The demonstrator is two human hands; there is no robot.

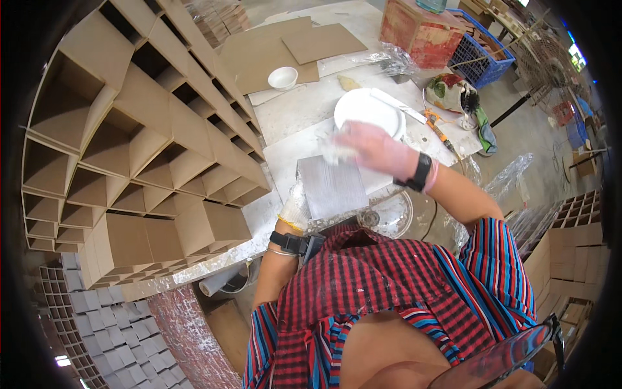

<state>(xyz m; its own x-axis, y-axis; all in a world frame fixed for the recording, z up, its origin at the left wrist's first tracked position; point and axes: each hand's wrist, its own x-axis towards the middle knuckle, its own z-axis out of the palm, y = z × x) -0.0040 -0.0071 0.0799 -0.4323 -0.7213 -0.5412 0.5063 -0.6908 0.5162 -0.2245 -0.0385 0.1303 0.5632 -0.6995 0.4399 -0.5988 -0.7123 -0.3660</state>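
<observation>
A grey rectangular panel (332, 188) with a finely streaked face lies in front of me at the table's near edge. My left hand (295, 206), in a whitish knitted glove, grips its left edge, with the fingertips partly hidden. Over the panel's far edge is my right hand (376, 150), in a thin pink glove and smeared by motion. Its fingers are closed round a white wad (338, 153), too blurred to tell whether cloth or sponge. Just beyond that hand sits a round white dish (363, 109), with a flat white-bladed tool (392, 100) across its rim.
Stacked open cardboard boxes (149, 129) rise at my left. Farther back are a small white bowl (283, 78) on cardboard sheets (324, 43), a red box (418, 32) and a blue crate (483, 55). An orange-handled tool (439, 131) and patterned cloth (450, 94) lie at the right.
</observation>
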